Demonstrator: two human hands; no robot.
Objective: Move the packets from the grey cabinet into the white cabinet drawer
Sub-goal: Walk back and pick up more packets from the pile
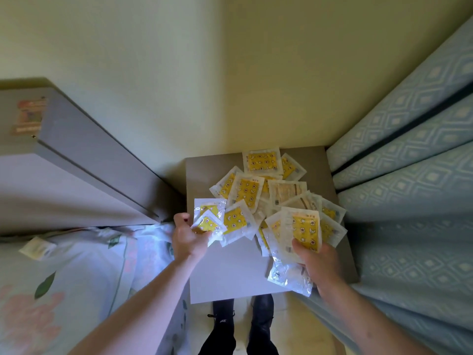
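Several clear packets with yellow patterned contents (262, 190) lie in a loose heap on the flat top of the grey cabinet (230, 272) below me. My left hand (188, 237) grips a couple of packets (208, 221) at the heap's left edge. My right hand (318, 262) holds a fanned bunch of packets (300, 231) at the heap's near right side. Some packets in that bunch hang below my right hand over the cabinet's front corner.
A tall grey-white cabinet (84, 160) stands to the left. A bed with a floral cover (76, 278) lies at lower left, a lone packet (38, 248) on it. Blue patterned mattresses (409, 175) lean on the right. My dark shoes (243, 321) are on the floor below the cabinet.
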